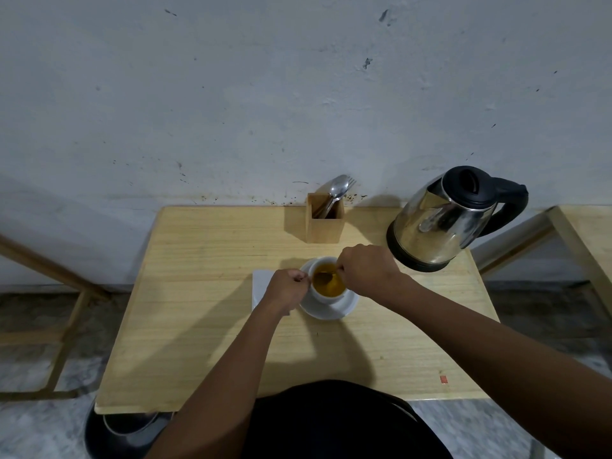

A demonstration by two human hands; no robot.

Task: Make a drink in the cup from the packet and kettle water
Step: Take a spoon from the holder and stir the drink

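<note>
A white cup [326, 298] stands on a white saucer [344, 308] in the middle of the wooden table [205, 326]. It holds amber-yellow liquid. My left hand [288, 288] is closed on the cup's handle at its left side. My right hand [367, 268] is above the cup's right rim, pinching a spoon [323, 277] whose bowl dips into the liquid. The steel kettle [443, 220] with black lid and handle sits at the back right. A white packet or paper [260, 284] lies flat left of the saucer, partly under my left hand.
A wooden cutlery holder [324, 221] with spoons and a fork stands against the wall behind the cup. A small red scrap [443, 379] lies near the table's front right edge. A second table [586, 240] is at the right, a wooden frame [63, 306] at the left.
</note>
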